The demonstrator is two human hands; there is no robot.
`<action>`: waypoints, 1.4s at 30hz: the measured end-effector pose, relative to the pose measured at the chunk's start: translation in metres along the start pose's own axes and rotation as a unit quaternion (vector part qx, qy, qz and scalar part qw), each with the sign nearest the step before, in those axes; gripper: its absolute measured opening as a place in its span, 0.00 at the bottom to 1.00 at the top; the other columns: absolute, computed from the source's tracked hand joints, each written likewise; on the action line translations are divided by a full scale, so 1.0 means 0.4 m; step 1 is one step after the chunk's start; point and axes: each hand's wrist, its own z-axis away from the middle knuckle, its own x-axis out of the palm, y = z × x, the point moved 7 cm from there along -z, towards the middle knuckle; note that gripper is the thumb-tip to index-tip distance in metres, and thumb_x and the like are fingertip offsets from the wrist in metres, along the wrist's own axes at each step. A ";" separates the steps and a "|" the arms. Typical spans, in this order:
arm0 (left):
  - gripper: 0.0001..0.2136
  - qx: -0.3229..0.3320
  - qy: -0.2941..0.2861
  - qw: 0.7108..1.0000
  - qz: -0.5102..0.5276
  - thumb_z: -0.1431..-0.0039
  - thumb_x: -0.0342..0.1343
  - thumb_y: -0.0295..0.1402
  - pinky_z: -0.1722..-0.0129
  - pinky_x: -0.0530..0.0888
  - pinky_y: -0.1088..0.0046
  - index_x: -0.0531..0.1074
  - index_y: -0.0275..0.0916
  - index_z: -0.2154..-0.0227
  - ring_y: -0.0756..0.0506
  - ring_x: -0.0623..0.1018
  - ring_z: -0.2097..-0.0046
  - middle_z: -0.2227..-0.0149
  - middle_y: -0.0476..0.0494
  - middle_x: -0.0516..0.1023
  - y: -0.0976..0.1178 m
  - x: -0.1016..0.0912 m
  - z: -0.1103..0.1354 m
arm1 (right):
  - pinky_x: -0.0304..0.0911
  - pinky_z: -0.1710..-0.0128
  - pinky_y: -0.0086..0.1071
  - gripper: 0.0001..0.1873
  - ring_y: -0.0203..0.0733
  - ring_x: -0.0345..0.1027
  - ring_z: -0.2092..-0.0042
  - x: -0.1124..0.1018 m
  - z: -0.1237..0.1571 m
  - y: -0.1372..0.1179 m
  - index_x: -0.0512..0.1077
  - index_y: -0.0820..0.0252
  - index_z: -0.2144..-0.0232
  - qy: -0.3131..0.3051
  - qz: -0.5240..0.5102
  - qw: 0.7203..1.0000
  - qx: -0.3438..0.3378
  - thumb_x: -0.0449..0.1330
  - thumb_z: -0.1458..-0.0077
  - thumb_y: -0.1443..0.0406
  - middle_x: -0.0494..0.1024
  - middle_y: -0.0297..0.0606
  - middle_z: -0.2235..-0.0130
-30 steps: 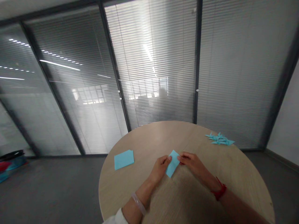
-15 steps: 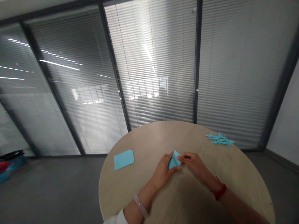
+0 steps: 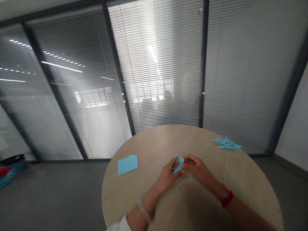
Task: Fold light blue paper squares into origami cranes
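Between my two hands is a small folded piece of light-blue paper, its pointed tip showing upward. My left hand grips it from the left, thumb along the near edge and fingers behind. From the right, my right hand pinches the paper's side between thumb and fingers. The fingers hide much of the paper, so its full folded shape cannot be made out. Both hands are just above or on the round wooden table.
A stack of light-blue paper sheets lies at the table's left. Several folded light-blue paper figures form a pile near the far right edge. Glass panels with blinds stand behind the table. Dark and red objects sit on the floor at far left.
My right fingers have moved slightly left and closed further over the paper. Its right part is folded in, so a narrower shape shows. The stack and the pile have not moved.
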 end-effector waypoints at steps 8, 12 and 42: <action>0.25 -0.013 -0.026 0.999 0.041 0.49 0.62 0.39 0.52 0.68 0.63 0.67 0.36 0.48 0.39 0.74 0.52 0.52 0.38 0.76 0.019 0.006 0.002 | 0.62 0.67 0.30 0.14 0.40 0.69 0.69 -0.005 0.003 -0.004 0.73 0.61 0.74 0.001 0.008 1.000 0.011 0.65 0.57 0.55 0.75 0.34 0.73; 0.24 -0.012 -0.029 0.997 0.074 0.47 0.59 0.43 0.50 0.66 0.63 0.68 0.36 0.49 0.40 0.73 0.51 0.54 0.38 0.76 0.023 0.003 0.002 | 0.61 0.68 0.30 0.15 0.40 0.68 0.69 -0.009 0.008 -0.010 0.72 0.60 0.76 0.022 -0.002 1.000 0.022 0.63 0.56 0.54 0.73 0.32 0.75; 0.18 -0.093 0.077 0.955 0.271 0.53 0.63 0.37 0.59 0.71 0.65 0.76 0.30 0.61 0.41 0.78 0.63 0.64 0.35 0.81 -0.042 -0.026 -0.002 | 0.63 0.71 0.30 0.13 0.40 0.68 0.70 -0.039 0.007 0.007 0.69 0.58 0.68 0.103 0.116 0.988 -0.017 0.58 0.50 0.55 0.75 0.35 0.71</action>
